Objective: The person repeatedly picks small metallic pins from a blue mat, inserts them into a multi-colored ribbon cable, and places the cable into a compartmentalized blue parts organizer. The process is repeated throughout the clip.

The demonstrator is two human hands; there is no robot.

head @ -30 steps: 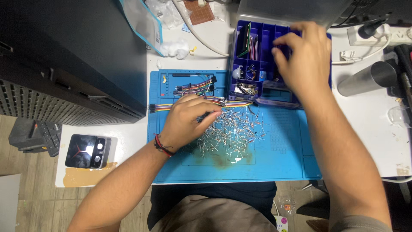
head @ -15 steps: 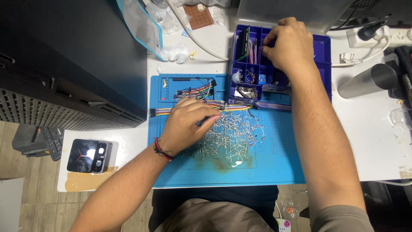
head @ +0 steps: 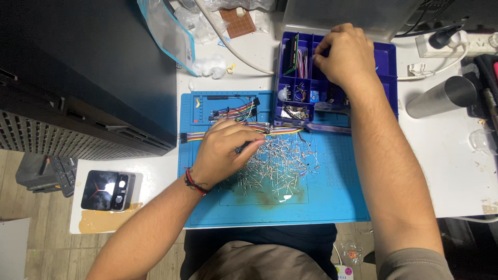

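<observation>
While our left hand [head: 224, 150] pinches thin, bendy wire parts [head: 280, 166], our right hand [head: 345, 54] curls into the purple box [head: 388, 67]; pinch their light middles.

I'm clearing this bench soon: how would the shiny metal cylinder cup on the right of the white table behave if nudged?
The shiny metal cylinder cup lies on its side on the white table, so it would probably roll. Its smooth wall looks slippery to grip. It seems rigid, and likely light if hollow.

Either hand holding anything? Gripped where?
Cannot tell. Left hand rests fingers-down on the loose component pile; right hand reaches into the purple organizer tray, fingertips hidden.
</observation>
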